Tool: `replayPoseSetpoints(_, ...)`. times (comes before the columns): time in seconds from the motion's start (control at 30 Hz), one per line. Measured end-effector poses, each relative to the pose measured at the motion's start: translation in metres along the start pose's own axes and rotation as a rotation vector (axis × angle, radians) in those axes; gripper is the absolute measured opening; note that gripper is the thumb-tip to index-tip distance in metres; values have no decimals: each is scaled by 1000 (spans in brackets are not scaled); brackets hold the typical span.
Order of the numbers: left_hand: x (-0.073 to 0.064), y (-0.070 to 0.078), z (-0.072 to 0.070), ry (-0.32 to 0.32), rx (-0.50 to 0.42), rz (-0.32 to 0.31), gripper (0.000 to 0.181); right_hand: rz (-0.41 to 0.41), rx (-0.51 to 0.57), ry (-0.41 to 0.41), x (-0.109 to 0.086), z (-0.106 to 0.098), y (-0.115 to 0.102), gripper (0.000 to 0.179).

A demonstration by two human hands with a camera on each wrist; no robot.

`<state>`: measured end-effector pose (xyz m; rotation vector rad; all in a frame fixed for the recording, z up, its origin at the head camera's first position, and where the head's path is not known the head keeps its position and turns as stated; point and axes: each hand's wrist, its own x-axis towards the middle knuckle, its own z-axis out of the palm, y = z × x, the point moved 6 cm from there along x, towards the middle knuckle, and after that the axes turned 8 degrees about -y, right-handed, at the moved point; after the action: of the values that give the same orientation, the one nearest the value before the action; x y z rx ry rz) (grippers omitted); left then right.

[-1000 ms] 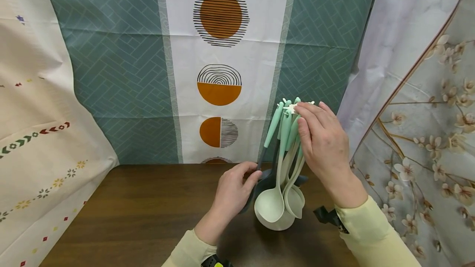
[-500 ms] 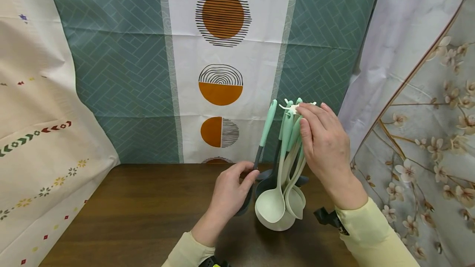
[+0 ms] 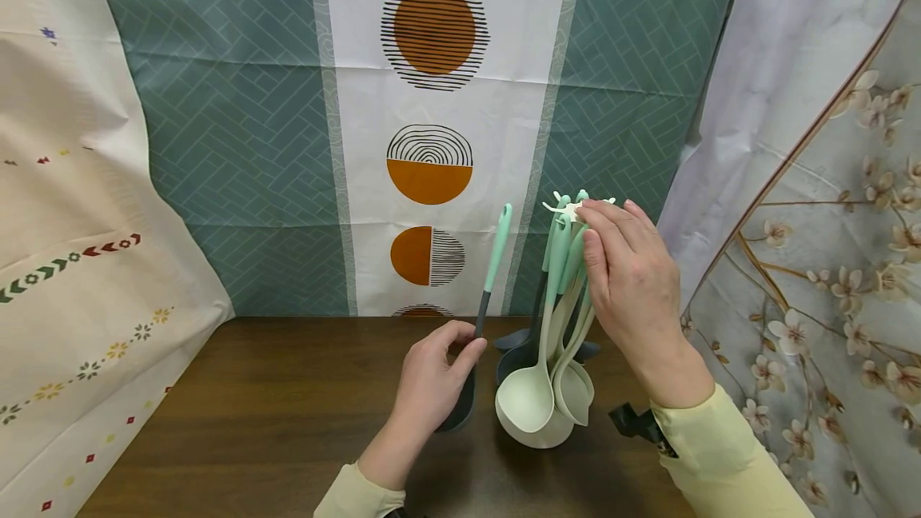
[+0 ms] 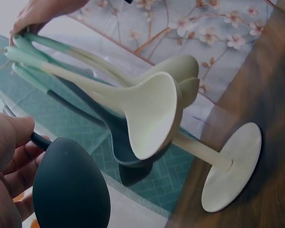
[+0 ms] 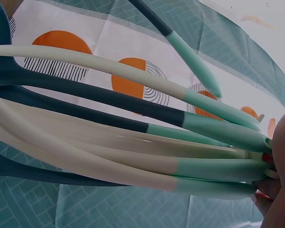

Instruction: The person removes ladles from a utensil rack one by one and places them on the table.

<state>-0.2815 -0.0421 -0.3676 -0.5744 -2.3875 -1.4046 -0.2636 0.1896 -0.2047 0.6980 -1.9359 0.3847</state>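
My left hand [image 3: 432, 378] pinches the dark shaft of a spoon [image 3: 496, 254] with a mint handle, which stands nearly upright, left of and apart from the utensil stand [image 3: 573, 211]. In the left wrist view the dark oval back of the spoon's bowl shows below the fingers. My right hand [image 3: 633, 282] grips the hooked top of the stand, thumb on the near side, fingertips partly hidden behind handles. From its hooks hang several mint-handled utensils, among them a cream ladle [image 3: 527, 400] in front and a dark ladle [image 4: 116, 137] behind it.
The stand's round cream base [image 4: 232, 166] rests on the brown wooden table [image 3: 252, 398]. A green and white patterned cloth [image 3: 237, 142] hangs behind the table. Floral fabric [image 3: 827, 326] hangs on the right, and a cream cloth [image 3: 72, 182] on the left.
My left hand has drawn the spoon off the stand, leftwards and slightly down, and its handle has come away from the hooks. My right hand stays on the stand's top.
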Motion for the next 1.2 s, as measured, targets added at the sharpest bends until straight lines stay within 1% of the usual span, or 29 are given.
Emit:
replayPoseSetpoints(0.37, -13, -25, -11, 20, 0, -63, 7, -8, 10, 10, 0, 0, -2, 36)
replayPoseSetpoints(0.63, -23, -38, -19, 46, 28, -72, 5, 0, 7, 9, 1, 1, -1, 37)
replayPoseSetpoints(0.8, -28, -47, -24, 55, 80, -79, 5, 12, 11, 4, 0, 1, -1, 37)
replayPoseSetpoints(0.9, -31, -53, -28, 61, 128, -84, 5, 15, 11, 3, -1, 1, -1, 37)
replayPoseSetpoints(1.03, -34, -61, -33, 68, 197, -81, 7, 17, 10, 9, -1, 1, 0, 37)
replayPoseSetpoints(1.2, -39, -70, -39, 77, 255, -75, 9, 10, 10, 17, -1, 0, -1, 36)
